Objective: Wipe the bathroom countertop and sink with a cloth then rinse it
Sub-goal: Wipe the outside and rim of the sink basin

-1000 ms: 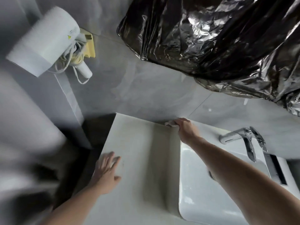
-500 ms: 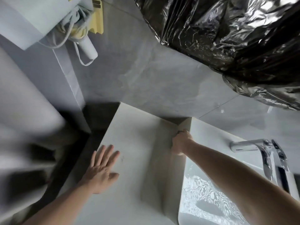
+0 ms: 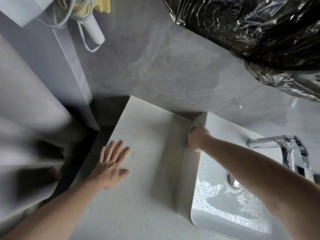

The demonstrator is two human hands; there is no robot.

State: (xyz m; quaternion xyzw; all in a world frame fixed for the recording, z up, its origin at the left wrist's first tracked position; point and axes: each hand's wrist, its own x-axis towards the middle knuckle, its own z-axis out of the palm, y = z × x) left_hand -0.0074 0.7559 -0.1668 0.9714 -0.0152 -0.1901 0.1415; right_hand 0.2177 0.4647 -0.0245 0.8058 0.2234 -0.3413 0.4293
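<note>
Right hand (image 3: 197, 138) moved from back corner down along sink (image 3: 218, 129) left wall, grip closed on cloth (image 3: 193, 127), barely visible. Left hand (image 3: 110, 168) flat, open on tabletop (image 3: 143, 135). Unwiped tabletop lies left of cloth; right hand nearer.

I am standing in a bathroom. I note 1 white sink (image 3: 216, 129) set in a pale countertop (image 3: 142, 135), 1 chrome tap (image 3: 284, 146), grey wall tiles (image 3: 155, 66) and a wall-mounted hair dryer (image 3: 93, 30).
</note>
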